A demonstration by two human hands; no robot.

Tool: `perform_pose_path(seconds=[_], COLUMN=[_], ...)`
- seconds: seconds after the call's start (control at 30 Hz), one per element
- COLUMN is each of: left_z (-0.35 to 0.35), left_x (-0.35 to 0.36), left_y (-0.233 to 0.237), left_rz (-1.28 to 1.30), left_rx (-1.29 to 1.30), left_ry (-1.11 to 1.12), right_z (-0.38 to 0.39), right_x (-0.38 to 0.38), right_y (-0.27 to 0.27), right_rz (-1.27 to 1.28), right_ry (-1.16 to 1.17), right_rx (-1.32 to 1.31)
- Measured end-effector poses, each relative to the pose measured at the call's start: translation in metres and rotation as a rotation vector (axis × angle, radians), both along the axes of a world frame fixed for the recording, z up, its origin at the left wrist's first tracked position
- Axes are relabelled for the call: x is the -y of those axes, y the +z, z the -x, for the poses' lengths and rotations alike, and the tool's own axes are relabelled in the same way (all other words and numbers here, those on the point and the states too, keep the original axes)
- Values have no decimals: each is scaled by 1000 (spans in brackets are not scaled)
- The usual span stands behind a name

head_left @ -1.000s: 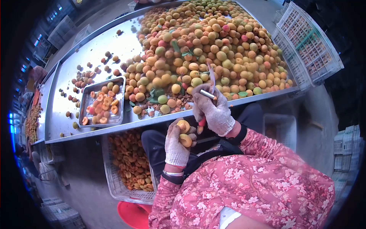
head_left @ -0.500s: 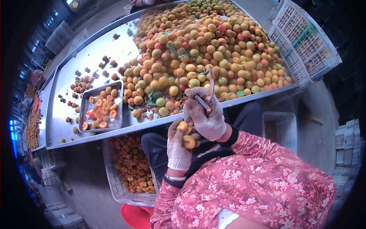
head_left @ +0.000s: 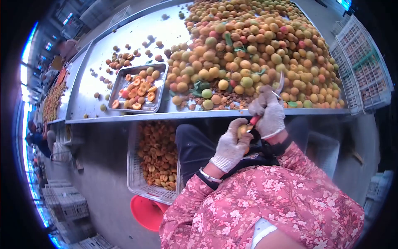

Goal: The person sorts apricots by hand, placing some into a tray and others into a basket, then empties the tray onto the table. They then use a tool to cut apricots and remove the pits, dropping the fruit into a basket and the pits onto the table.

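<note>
My left hand (head_left: 232, 143), in a pale knitted glove, is closed around a cut apricot (head_left: 243, 130) held over my lap. Close against it, my gloved right hand (head_left: 268, 114) is closed on a curved knife (head_left: 281, 84), whose thin blade sticks up past the fingers toward the table. A red handle-like piece (head_left: 254, 120) shows below the right fingers, right at the apricot. Just beyond both hands is the table edge, with a large heap of whole apricots (head_left: 248, 54) behind it.
A metal tray (head_left: 156, 107) of apricot halves stands on the steel table (head_left: 83, 99). Below the edge, a crate (head_left: 134, 182) holds many halves beside a red bucket (head_left: 145, 213). Another crate (head_left: 331, 147) is at right. Stacked crates (head_left: 369, 62) flank the table; people work at far left.
The view has shifted, so table and hands appear farther right. Both hands remain close together; the right has turned, the red piece now shows at the apricot, and the grey rod seen earlier is hidden.
</note>
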State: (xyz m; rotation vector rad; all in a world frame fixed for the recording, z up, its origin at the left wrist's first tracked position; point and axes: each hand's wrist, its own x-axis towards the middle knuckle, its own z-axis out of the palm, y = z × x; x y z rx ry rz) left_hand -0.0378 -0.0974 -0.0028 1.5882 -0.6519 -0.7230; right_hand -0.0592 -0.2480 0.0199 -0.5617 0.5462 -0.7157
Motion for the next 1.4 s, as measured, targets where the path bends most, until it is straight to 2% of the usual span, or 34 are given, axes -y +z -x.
perform_pose_path(seconds=[0.2,0.23,0.3,0.33,0.37,0.43,0.5,0.57,0.63,0.7,0.73,0.77,0.83,0.87,0.93,0.97,1.07,1.13,1.17,1.23,1.3,1.37,1.4], left_z=[4,4,5,5,6,6,7,4,0,-4,-4,-5,-9,-10,-12,-10,-7,-9,-11,-19,-33,-56,-72], left_x=[6,7,10,9,9,8,10,9,9,5,4,4,4,5,8,9,7,5,2,-7,-23,-47,-62], left_y=[16,11,-2,8,-2,-6,-4,6,-3,-12,-12,-13,-14,-18,-36,-45,-14,0,0,0,2,7,1], left_rz=[-40,-36,54,-43,-48,33,78,71,63,27,-21,-69,-83,-80,-99,-26,-90,-226,-225,-141,-112,-101,-154], left_rx=[57,53,205,137,183,-47,-77,-297,-339,-412,-445,-398,-388,-385,-168,-187,-200,125,127,-135,-129,-120,-34], left_ry=[-112,-127,-88,-114,-98,-63,-43,-42,-36,-53,-73,-91,-79,-77,-92,-73,-59,-101,-98,-39,49,193,287], right_z=[15,15,18,19,18,17,16,17,19,24,27,35,44,42,47,48,47,42,39,30,27,27,27], right_x=[16,16,21,15,9,12,12,17,22,22,18,22,20,24,17,13,10,8,9,12,17,11,12], right_y=[-16,-16,-40,-36,-32,-31,-24,-20,-12,1,4,2,27,-7,-4,7,-16,-15,-17,-28,-52,-12,-12], right_rz=[-295,-315,-412,-464,-512,-482,-419,-413,-397,-167,32,281,626,1204,1247,1289,1282,1259,1262,1182,1189,710,706], right_ry=[76,78,183,182,182,181,178,154,141,130,135,234,619,538,774,867,728,624,624,525,414,586,588], right_rx=[7,-11,63,53,44,74,116,131,149,47,-49,-101,-446,-321,-457,-547,-513,-527,-524,-758,-623,-628,-623])
